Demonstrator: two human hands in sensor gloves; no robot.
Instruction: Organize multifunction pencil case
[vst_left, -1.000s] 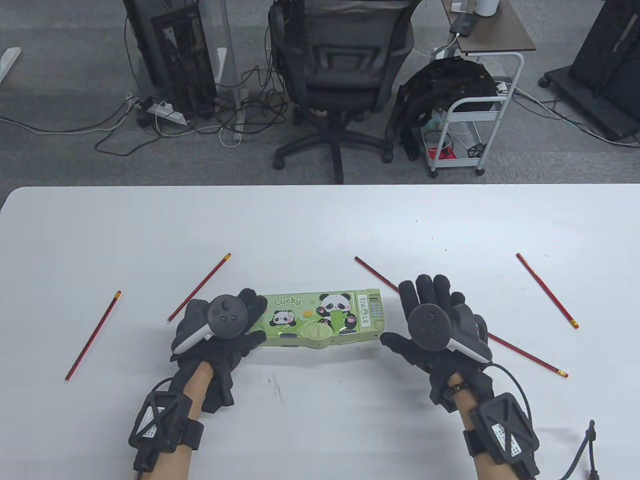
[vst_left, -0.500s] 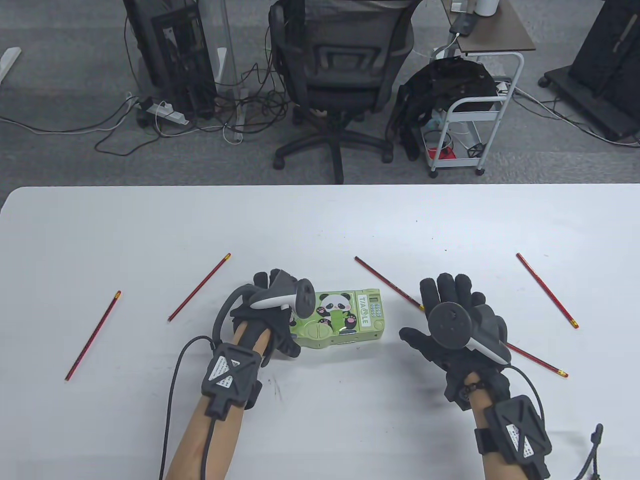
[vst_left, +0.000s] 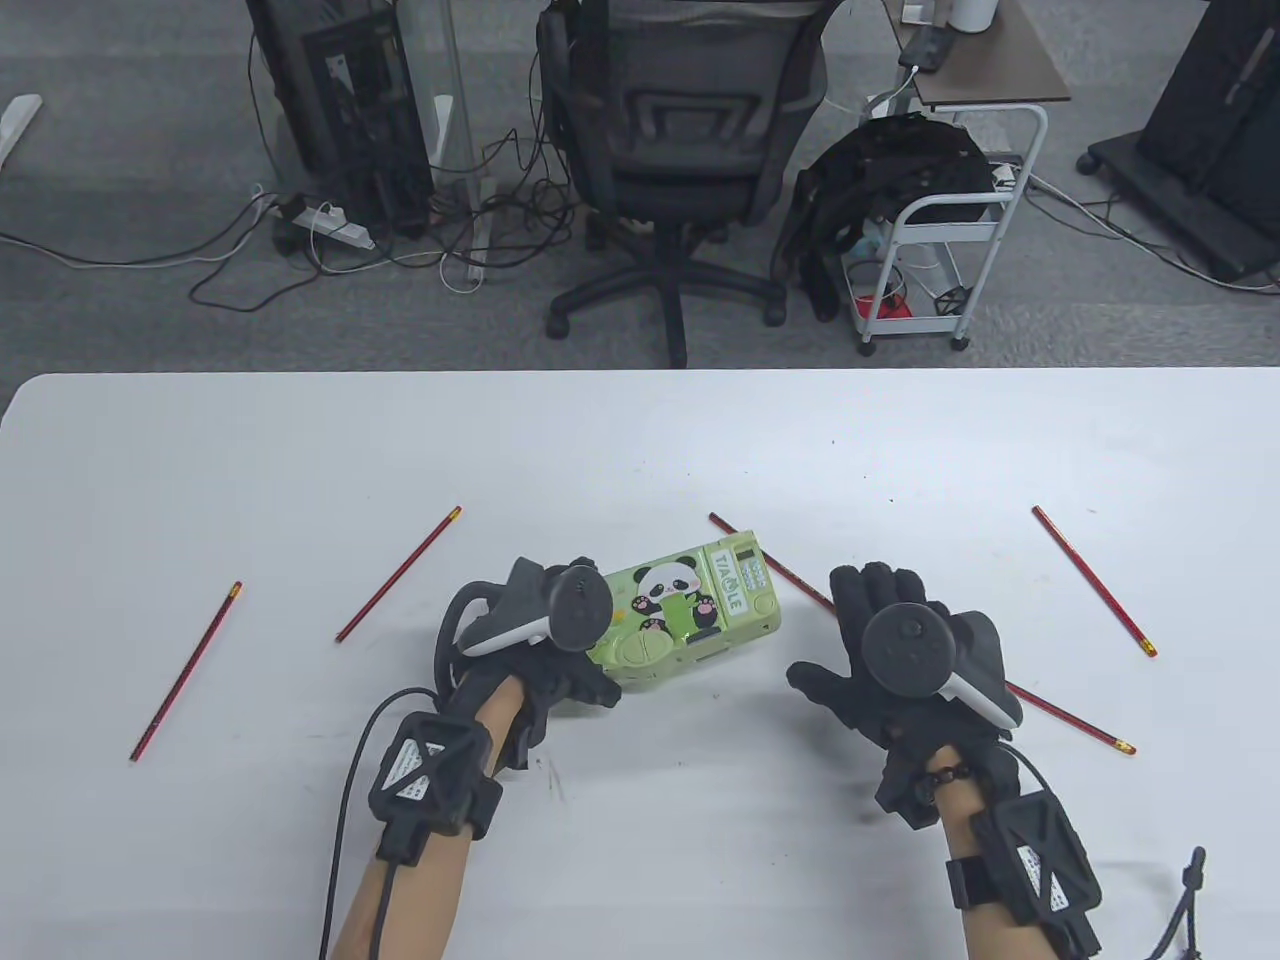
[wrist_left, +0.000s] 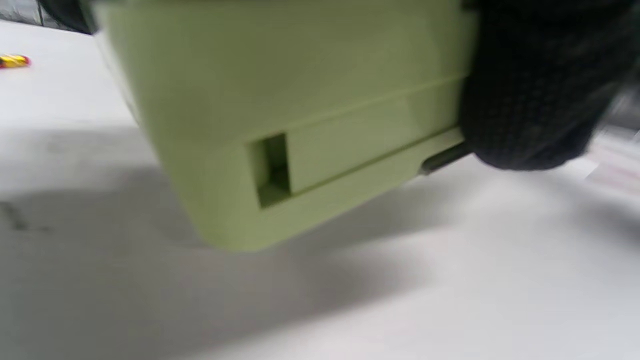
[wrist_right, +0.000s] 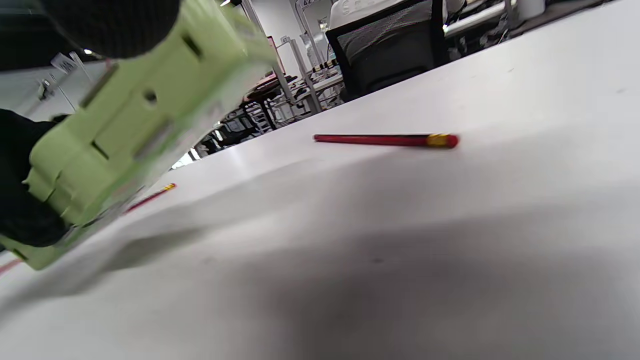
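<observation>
On the white table (vst_left: 640, 440), near its front edge and between the hands, the green pencil case (vst_left: 690, 610) sits tilted, its right end raised off the surface. The left hand (vst_left: 540, 640) grips its left end, fingers wrapped around the plastic in the left wrist view. The right hand (vst_left: 900, 655) hovers just beside the case with fingers spread, holding nothing.

Held by 1 end only, the case could slip or twist out of the grip, and its lid or side drawers might spring open if pressed carelessly. I judge the right hand should take the free end.

4 red pencils lie scattered: 2 at left (vst_left: 185, 672) (vst_left: 398, 574), 1 at far right (vst_left: 1094, 581), and 1 long pencil (vst_left: 1065, 717) running under the right hand and behind the case, likely to get nudged.
</observation>
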